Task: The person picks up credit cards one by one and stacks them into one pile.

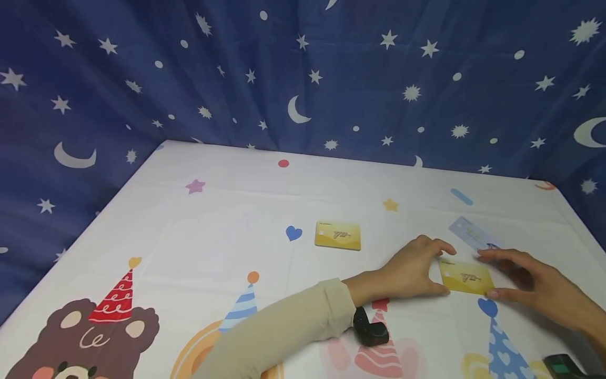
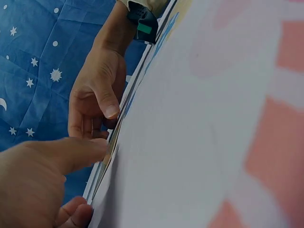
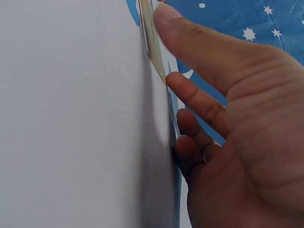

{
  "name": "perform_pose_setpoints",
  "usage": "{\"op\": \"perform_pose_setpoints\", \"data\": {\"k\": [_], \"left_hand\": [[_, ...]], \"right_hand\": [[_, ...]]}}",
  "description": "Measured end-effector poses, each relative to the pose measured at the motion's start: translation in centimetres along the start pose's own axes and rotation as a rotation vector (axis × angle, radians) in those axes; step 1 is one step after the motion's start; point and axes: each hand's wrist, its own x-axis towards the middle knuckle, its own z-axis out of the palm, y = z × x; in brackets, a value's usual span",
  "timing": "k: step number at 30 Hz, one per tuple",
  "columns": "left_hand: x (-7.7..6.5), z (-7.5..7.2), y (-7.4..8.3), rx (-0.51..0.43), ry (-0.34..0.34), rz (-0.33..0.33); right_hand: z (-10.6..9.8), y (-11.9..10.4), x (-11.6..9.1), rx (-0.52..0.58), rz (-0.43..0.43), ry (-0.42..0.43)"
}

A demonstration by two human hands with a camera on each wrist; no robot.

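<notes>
A gold card [image 1: 466, 277] with dark lettering lies on the white tablecloth, between two hands in the head view. At its left end is the left hand [image 1: 412, 268], thumb tip by the near corner and index finger arched by the far corner. The right hand [image 1: 532, 279] is at the other end, its thumb tip by the near right corner and its index finger reaching past the far edge. In the right wrist view, a card corner [image 3: 153, 38] shows edge-on beside the right thumb and index finger. Neither hand visibly closes round the card.
A second gold card [image 1: 337, 235], showing a thick edge, lies left of the hands. Behind the hands lies a pale blue-grey card [image 1: 475, 233], partly covered by the right fingers. Printed shapes mark the tablecloth [image 1: 227, 226]. A blue starry curtain [image 1: 303, 68] stands behind the table.
</notes>
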Motion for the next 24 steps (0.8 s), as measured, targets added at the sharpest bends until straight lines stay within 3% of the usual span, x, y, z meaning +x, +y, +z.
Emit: {"op": "perform_pose_setpoints", "data": {"k": [9,24], "left_hand": [[0.5,0.8,0.7,0.158,0.023,-0.059],[0.6,1.2,0.7,0.197,0.052,-0.072]], "right_hand": [[0.0,-0.4,0.0,0.008,-0.101,0.007],[0.1,-0.8,-0.2,0.014,-0.111,-0.002]]}}
